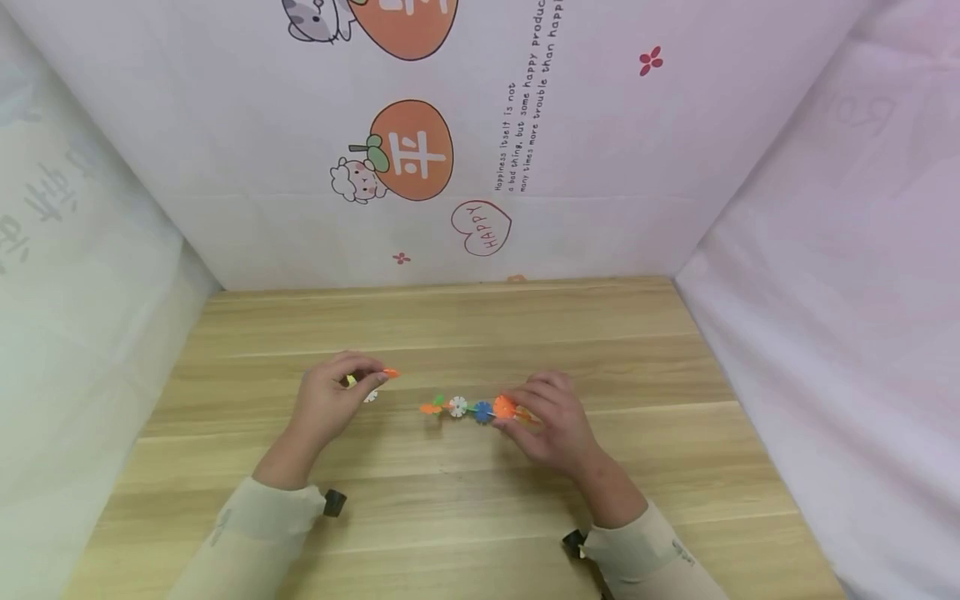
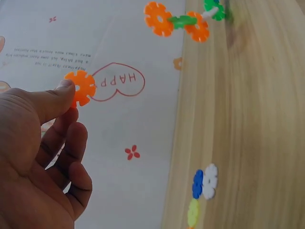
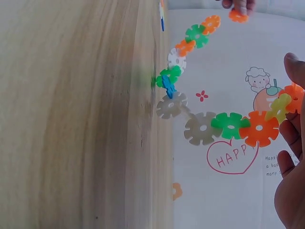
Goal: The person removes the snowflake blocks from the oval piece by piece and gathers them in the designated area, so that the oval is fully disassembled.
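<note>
Head view: the left hand hovers over the middle of the desk, thumb and fingertip pinching a single orange snowflake disc lifted off the wood. A few loose discs lie just beneath that hand. The right hand grips one end of a chain of linked discs; the chain's long axis runs left to right, roughly parallel to the desk's near edge, its free end pointing toward the left hand, with a gap between the two.

Left wrist view: the left hand pinches the orange snowflake disc by its rim between thumb and forefinger, its flat face turned to the camera. The loose discs, blue, white and yellow-green, lie together on the desk. The chain's free end shows farther off.

Right wrist view: the right hand has its fingers curled around the chain of linked discs at its orange and yellow end; the chain stretches away from the hand in a gentle curve above the desk.
</note>
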### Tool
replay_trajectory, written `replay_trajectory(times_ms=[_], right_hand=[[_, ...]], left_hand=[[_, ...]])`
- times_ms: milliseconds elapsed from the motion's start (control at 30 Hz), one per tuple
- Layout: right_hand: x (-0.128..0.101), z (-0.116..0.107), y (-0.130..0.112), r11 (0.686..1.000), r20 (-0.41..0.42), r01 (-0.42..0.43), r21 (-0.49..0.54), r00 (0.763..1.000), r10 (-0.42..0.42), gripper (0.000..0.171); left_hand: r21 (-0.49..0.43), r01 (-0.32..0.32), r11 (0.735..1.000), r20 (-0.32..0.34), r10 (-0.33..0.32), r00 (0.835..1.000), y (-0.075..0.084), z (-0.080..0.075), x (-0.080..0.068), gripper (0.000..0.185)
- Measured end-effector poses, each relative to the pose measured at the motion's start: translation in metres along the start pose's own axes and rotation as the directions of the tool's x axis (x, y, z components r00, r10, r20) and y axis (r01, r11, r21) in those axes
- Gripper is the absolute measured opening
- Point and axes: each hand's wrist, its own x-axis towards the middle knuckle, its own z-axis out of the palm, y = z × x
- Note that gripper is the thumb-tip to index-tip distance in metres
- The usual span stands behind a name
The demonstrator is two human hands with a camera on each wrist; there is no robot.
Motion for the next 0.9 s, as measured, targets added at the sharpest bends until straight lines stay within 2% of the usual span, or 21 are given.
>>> replay_trajectory(times_ms=[267,533,767,900], right_hand=[[0.000,0.001,-0.001,1.000,0.005,-0.007,0.008,1.000,0.007,0.030],[0.000,0.001,0.000,1.000,0.006,-0.014,0.008,1.000,0.014,0.030],[0.001,0.001,-0.001,1.000,0.018,-0.021,0.004,1.000,0.021,0.031],[0.002,0.001,-0.001,1.000,0.017,-0.017,0.003,1.000,0.017,0.031]], left_hand=[[0.045,0.085,0.995,0.001,-0.085,0.996,-0.011,-0.004,-0.007,0.007],[0.103,0.215,0.971,-0.026,-0.213,0.977,-0.022,-0.011,-0.011,0.005],[0.175,0.334,0.926,-0.006,-0.338,0.941,-0.036,-0.016,-0.017,0.012],[0.198,0.378,0.904,0.003,-0.386,0.922,-0.043,-0.020,-0.020,0.018]])
